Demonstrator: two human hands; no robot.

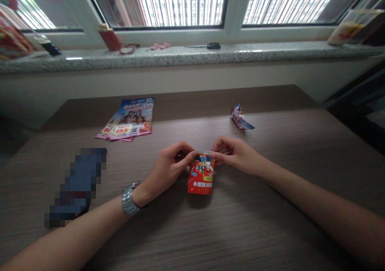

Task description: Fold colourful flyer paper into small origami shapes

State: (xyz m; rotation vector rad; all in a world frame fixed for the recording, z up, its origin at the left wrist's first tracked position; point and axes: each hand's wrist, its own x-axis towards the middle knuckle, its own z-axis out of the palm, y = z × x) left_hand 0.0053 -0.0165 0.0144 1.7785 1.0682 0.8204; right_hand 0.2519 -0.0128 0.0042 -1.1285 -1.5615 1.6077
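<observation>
A folded red printed paper [201, 178] with cartoon figures is held up over the wooden table [168, 231]. My left hand [173, 164] pinches its top left corner between thumb and fingers; a metal watch [130, 199] is on that wrist. At the top right corner, my right hand [233, 154] grips the same paper with thumb and index finger. The paper's upper edge is folded over, showing a pale strip. Its back side is hidden.
Several flyers [132, 118] lie stacked at the back left. A folded paper piece [239, 118] stands at the back right. A blurred-out dark blue object [80, 183] lies left. Scissors [213, 45] and a red box [110, 38] rest on the windowsill [180, 56].
</observation>
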